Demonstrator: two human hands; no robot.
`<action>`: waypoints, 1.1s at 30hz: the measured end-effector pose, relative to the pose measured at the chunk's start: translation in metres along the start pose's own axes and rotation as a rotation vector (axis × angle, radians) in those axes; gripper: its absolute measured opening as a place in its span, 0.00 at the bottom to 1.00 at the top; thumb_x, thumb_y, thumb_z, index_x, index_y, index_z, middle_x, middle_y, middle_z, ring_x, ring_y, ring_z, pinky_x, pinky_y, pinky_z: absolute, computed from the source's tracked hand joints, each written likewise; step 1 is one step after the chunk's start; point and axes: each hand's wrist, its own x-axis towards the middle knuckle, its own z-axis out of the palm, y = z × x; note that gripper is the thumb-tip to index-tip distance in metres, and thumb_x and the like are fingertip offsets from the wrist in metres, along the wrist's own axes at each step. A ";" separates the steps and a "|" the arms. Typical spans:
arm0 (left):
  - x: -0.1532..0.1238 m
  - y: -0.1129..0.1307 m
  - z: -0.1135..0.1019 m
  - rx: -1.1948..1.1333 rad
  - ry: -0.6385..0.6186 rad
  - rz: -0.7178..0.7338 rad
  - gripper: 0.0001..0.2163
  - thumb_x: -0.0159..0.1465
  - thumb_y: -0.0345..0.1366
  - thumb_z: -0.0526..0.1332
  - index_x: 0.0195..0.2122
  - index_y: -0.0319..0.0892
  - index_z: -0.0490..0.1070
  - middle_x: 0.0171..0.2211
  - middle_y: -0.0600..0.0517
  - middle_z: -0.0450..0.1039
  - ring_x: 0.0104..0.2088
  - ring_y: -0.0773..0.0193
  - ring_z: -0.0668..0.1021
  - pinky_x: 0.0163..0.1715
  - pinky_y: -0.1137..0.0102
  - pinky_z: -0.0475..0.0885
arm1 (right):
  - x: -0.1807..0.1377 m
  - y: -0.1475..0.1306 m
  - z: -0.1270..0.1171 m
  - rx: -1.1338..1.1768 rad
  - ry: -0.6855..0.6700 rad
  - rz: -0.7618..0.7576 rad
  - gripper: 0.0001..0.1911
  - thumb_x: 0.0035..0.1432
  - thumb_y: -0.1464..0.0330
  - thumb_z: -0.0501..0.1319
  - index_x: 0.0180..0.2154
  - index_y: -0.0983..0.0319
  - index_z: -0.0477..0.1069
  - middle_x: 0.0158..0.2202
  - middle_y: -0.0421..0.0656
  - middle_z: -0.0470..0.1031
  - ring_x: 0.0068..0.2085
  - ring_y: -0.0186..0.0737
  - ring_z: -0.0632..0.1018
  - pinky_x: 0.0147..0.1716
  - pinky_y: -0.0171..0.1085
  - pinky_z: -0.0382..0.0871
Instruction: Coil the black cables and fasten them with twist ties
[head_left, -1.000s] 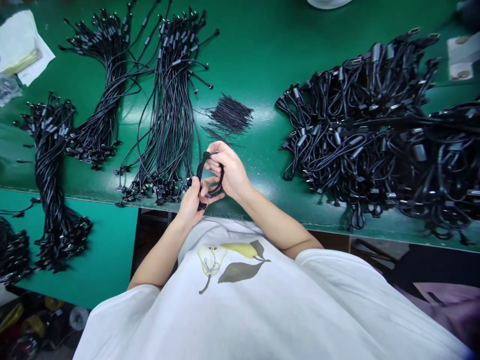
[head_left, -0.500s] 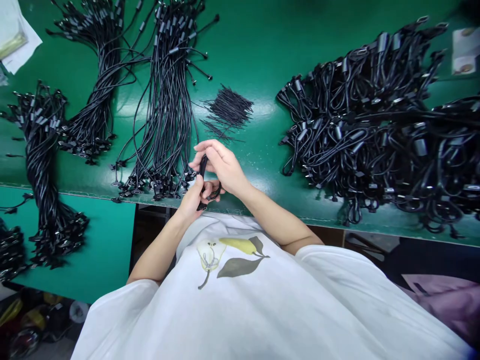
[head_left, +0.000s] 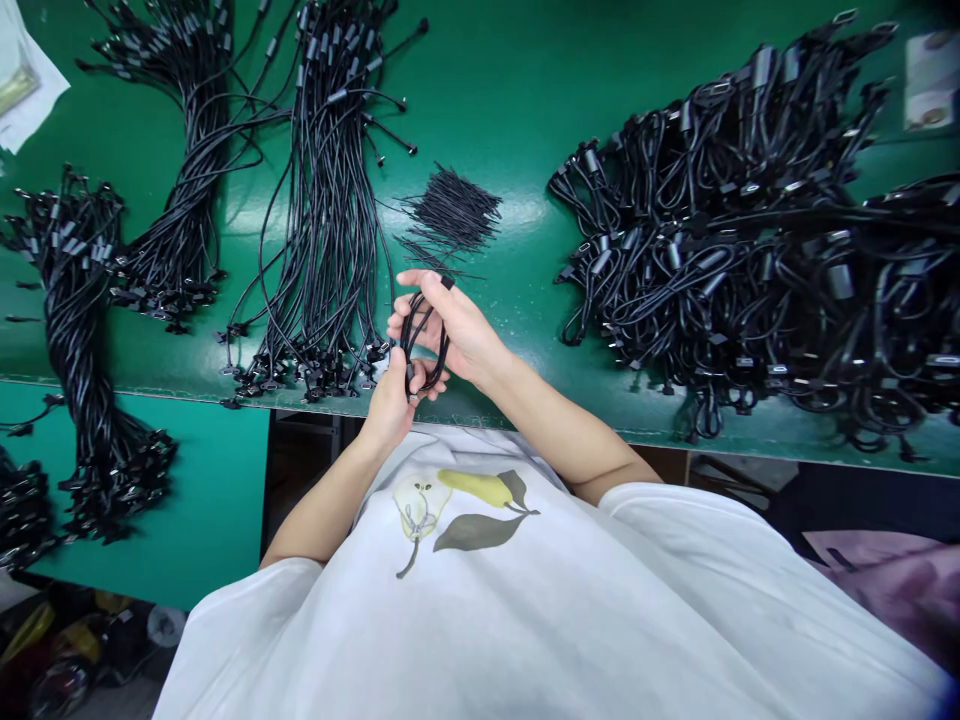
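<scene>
Just above the table's front edge I hold a black cable (head_left: 445, 350) gathered into a narrow loop. My left hand (head_left: 391, 398) pinches the loop's lower end between thumb and fingers. My right hand (head_left: 463, 325) is around the upper part, its fingers curved about the loop, with a black connector end showing by the thumb and index finger. Beyond my hands lies a pile of thin black tie strips (head_left: 455, 208). Left of my hands, a bundle of long straight cables (head_left: 334, 220) stretches away from me, its connectors near the edge.
Coiled cables (head_left: 675, 290) are heaped on the right of the green table (head_left: 517, 120). Two more cable bundles lie to the left, one (head_left: 199, 150) farther back and one (head_left: 79, 330) reaching onto a lower green surface (head_left: 217, 470). White paper (head_left: 34, 85) lies far left.
My right hand has turned and spread the cable, so its loop now shows open between my hands. The connector end has come up beside the right index finger. The view has shifted slightly.
</scene>
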 end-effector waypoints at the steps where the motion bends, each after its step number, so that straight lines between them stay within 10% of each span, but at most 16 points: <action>1: 0.001 0.000 0.000 -0.005 -0.026 -0.034 0.31 0.64 0.60 0.50 0.13 0.41 0.57 0.25 0.48 0.73 0.25 0.68 0.75 0.24 0.73 0.68 | -0.001 0.000 -0.001 0.002 -0.015 0.013 0.25 0.54 0.46 0.63 0.38 0.60 0.64 0.24 0.32 0.62 0.24 0.26 0.69 0.29 0.29 0.70; 7: 0.001 0.001 -0.001 -0.191 0.018 -0.078 0.25 0.66 0.58 0.52 0.30 0.41 0.73 0.35 0.49 0.77 0.34 0.63 0.80 0.32 0.70 0.75 | 0.003 0.000 -0.005 -0.011 0.067 -0.090 0.27 0.55 0.41 0.58 0.32 0.59 0.61 0.17 0.28 0.45 0.16 0.23 0.49 0.14 0.27 0.48; 15: -0.004 -0.014 -0.008 -0.241 0.083 0.166 0.14 0.67 0.48 0.59 0.44 0.44 0.74 0.50 0.49 0.76 0.56 0.59 0.75 0.58 0.61 0.68 | -0.001 0.010 0.000 -0.079 0.030 -0.132 0.25 0.56 0.44 0.60 0.31 0.59 0.60 0.18 0.28 0.53 0.17 0.23 0.57 0.16 0.26 0.56; 33: -0.001 0.007 0.002 -0.036 0.114 0.044 0.25 0.66 0.60 0.46 0.44 0.46 0.73 0.39 0.49 0.80 0.46 0.59 0.80 0.40 0.69 0.76 | -0.017 0.011 0.014 -0.302 0.002 -0.227 0.19 0.56 0.52 0.64 0.34 0.58 0.62 0.24 0.33 0.69 0.25 0.28 0.72 0.27 0.29 0.69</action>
